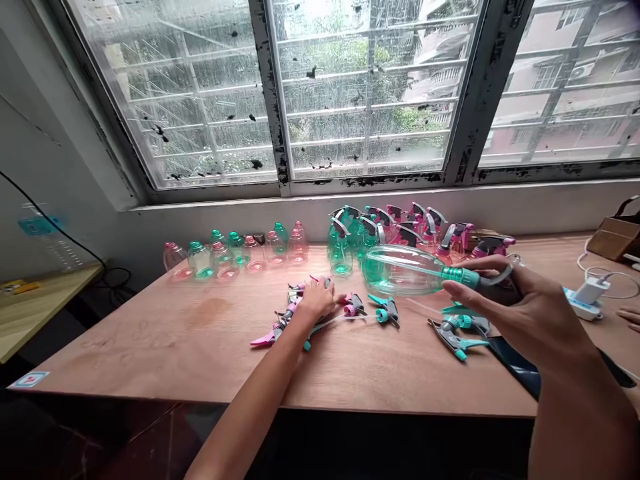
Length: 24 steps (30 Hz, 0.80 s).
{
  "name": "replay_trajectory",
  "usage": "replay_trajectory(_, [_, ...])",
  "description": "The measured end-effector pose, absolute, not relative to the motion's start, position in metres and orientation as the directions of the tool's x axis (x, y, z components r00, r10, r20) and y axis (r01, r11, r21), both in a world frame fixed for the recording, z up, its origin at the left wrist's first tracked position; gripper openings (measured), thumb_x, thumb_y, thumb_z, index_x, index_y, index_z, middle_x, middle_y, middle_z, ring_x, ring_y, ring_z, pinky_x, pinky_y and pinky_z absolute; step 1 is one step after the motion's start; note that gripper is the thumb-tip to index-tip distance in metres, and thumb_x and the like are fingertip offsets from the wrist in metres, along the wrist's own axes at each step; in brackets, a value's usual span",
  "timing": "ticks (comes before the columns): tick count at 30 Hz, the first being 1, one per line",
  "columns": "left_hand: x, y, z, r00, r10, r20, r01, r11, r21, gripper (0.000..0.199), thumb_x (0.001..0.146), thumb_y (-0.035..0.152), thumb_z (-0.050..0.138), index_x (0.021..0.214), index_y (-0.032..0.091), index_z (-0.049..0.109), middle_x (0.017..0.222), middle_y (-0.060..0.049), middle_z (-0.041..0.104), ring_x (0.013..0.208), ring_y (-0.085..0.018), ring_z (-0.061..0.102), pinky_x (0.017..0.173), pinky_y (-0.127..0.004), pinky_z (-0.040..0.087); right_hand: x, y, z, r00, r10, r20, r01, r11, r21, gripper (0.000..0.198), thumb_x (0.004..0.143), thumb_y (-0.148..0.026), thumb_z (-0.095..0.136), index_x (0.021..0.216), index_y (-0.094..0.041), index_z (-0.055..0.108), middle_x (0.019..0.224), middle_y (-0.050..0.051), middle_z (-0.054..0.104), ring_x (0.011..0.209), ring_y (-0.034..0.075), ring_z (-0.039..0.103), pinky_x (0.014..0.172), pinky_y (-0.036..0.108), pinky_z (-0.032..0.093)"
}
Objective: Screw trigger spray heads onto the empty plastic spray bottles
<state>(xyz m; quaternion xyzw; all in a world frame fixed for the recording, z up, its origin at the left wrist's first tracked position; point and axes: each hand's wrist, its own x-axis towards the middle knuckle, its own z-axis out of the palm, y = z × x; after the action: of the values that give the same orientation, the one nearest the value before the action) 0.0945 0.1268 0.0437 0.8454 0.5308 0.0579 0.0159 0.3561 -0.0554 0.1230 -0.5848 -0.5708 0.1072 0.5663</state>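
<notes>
My right hand [525,307] is wrapped round the grey-and-teal trigger head of a clear green spray bottle [400,269]. The bottle lies nearly level in the air, its base pointing left, with a thin tube inside. My left hand [317,300] reaches into a heap of pink-and-grey trigger spray heads [285,317], its fingers curled over one of them; the fingertips are partly hidden. Right of that hand lie a pink spray head [353,305] and a teal spray head [387,311]. More teal spray heads [457,337] rest below the held bottle.
Headless pink and green bottles [254,253] stand at the back left. Bottles fitted with spray heads [341,247] crowd the back middle by the window. A dark flat object [515,363], a white power strip [583,305] and a brown box [617,239] are on the right. Another person's fingers [631,317] show at the right edge.
</notes>
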Motion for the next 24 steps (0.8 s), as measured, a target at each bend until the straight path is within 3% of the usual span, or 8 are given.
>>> replay_trajectory(3, [0.085, 0.105, 0.065, 0.415, 0.908, 0.058, 0.892, -0.418, 0.172, 0.057, 0.098, 0.046, 0.059, 0.146, 0.018, 0.046, 0.155, -0.017, 0.045, 0.140, -0.037, 0.045, 0.113, -0.062, 0.037, 0.356, -0.052, 0.122, 0.304, 0.753, 0.583, 0.550, 0.361, -0.753, 0.033, 0.073, -0.053, 0.082, 0.089, -0.026, 0.070, 0.067, -0.001, 0.059, 0.055, 0.017, 0.052, 0.046, 0.027, 0.043])
replay_trajectory(6, [0.074, 0.065, 0.092, 0.517, 0.853, 0.078, 0.805, -0.515, 0.294, 0.088, 0.095, 0.068, 0.045, 0.161, 0.019, 0.015, 0.168, -0.018, 0.021, 0.155, -0.035, 0.022, 0.122, -0.049, 0.031, 0.351, -0.047, 0.120, 0.253, 0.750, 0.612, 0.522, 0.426, -0.739, 0.032, 0.074, -0.050, 0.083, 0.089, -0.025, 0.070, 0.068, -0.001, 0.060, 0.056, 0.016, 0.053, 0.046, 0.026, 0.044])
replay_trajectory(8, [0.066, 0.034, 0.109, 0.596, 0.797, 0.095, 0.708, -0.578, 0.407, 0.098, 0.091, 0.073, 0.047, 0.162, 0.026, 0.000, 0.169, -0.012, 0.021, 0.151, -0.029, 0.033, 0.115, -0.038, 0.043, 0.343, -0.046, 0.117, 0.188, 0.747, 0.638, 0.478, 0.498, -0.724, 0.029, 0.075, -0.045, 0.084, 0.089, -0.024, 0.070, 0.068, -0.002, 0.061, 0.054, 0.014, 0.053, 0.045, 0.024, 0.043])
replay_trajectory(10, [0.059, 0.005, 0.119, 0.633, 0.747, 0.204, 0.392, -0.537, 0.748, 0.087, 0.095, 0.070, 0.043, 0.163, 0.029, 0.009, 0.164, -0.014, 0.035, 0.139, -0.032, 0.051, 0.107, -0.041, 0.051, 0.333, -0.047, 0.115, 0.103, 0.744, 0.660, 0.407, 0.574, -0.710, 0.026, 0.076, -0.039, 0.084, 0.091, -0.023, 0.070, 0.069, -0.002, 0.063, 0.053, 0.013, 0.054, 0.045, 0.024, 0.043])
replay_trajectory(12, [0.053, -0.014, 0.123, 0.552, 0.781, 0.291, 0.172, -0.449, 0.877, 0.073, 0.099, 0.065, 0.041, 0.160, 0.028, 0.025, 0.154, -0.014, 0.051, 0.131, -0.032, 0.059, 0.106, -0.043, 0.052, 0.322, -0.048, 0.112, 0.039, 0.748, 0.662, 0.340, 0.613, -0.713, 0.027, 0.076, -0.036, 0.085, 0.094, -0.023, 0.071, 0.071, 0.000, 0.066, 0.054, 0.014, 0.055, 0.046, 0.024, 0.045])
replay_trajectory(15, [0.045, -0.024, 0.119, 0.455, 0.833, 0.314, 0.108, -0.401, 0.910, 0.066, 0.094, 0.054, 0.061, 0.151, 0.025, 0.042, 0.137, -0.013, 0.064, 0.123, -0.031, 0.064, 0.102, -0.040, 0.055, 0.309, -0.048, 0.109, -0.004, 0.782, 0.624, 0.279, 0.600, -0.750, 0.030, 0.076, -0.037, 0.086, 0.097, -0.022, 0.071, 0.070, 0.001, 0.065, 0.053, 0.014, 0.054, 0.044, 0.025, 0.045])
replay_trajectory(19, [0.031, -0.021, 0.111, 0.405, 0.863, 0.301, 0.199, -0.405, 0.892, 0.079, 0.081, 0.042, 0.081, 0.149, 0.029, 0.042, 0.139, -0.013, 0.058, 0.096, -0.027, 0.073, 0.073, -0.034, 0.067, 0.301, -0.047, 0.107, -0.072, 0.843, 0.532, 0.172, 0.536, -0.826, 0.029, 0.078, -0.037, 0.085, 0.093, -0.020, 0.067, 0.066, -0.003, 0.059, 0.046, 0.008, 0.042, 0.038, 0.021, 0.037])
replay_trajectory(24, [0.020, -0.027, 0.115, 0.343, 0.784, 0.517, 0.324, -0.616, 0.718, 0.091, 0.086, 0.022, 0.073, 0.157, 0.043, 0.021, 0.161, -0.008, 0.029, 0.126, -0.032, 0.058, 0.085, -0.037, 0.067, 0.293, -0.045, 0.103, -0.178, 0.871, 0.457, 0.062, 0.474, -0.879, 0.027, 0.083, -0.037, 0.082, 0.096, -0.022, 0.064, 0.072, -0.003, 0.061, 0.054, 0.011, 0.054, 0.046, 0.022, 0.044])
